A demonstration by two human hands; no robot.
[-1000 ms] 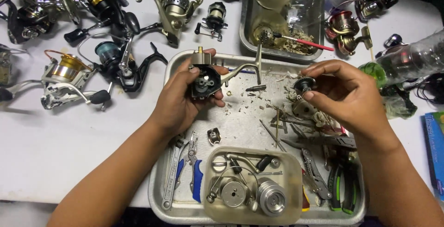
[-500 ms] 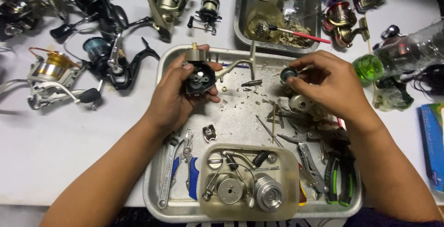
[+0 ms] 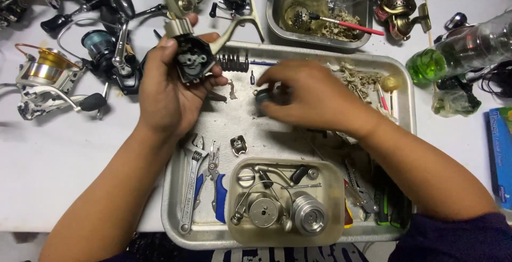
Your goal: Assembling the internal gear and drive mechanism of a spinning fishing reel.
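Reel body (image 3: pixel 189 62): black, opened up, grey gear parts showing inside, a silvery stem sticking up from it. It sits above the left rim of the metal tray (image 3: pixel 176 187), clamped in the left hand (image 3: pixel 170 88), fingers wrapped round the housing. Right hand (image 3: pixel 309 96) is low over the tray middle, fingertips closed on a small dark round part (image 3: pixel 263 96); motion blur, so detail of that part can't be made out. The two hands are apart, near each other.

In the tray: one row of small springs (image 3: pixel 233 62) near the top edge, one small metal plate (image 3: pixel 238 144) lying loose, one adjustable wrench (image 3: pixel 191 187) and one blue-handled pliers (image 3: pixel 215 179) side by side at the left. One clear tub (image 3: pixel 336 208) at the front holds two round silver spool parts and some rods. More pliers at the right, partly under the forearm, count unclear.

Outside: a second tray (image 3: pixel 277 24) up top with debris and one red-handled brush (image 3: pixel 344 24). One gold-spooled reel (image 3: pixel 45 78) on the table at left, several more reels along the top edge. One clear bottle with a green end (image 3: pixel 458 48) at right.
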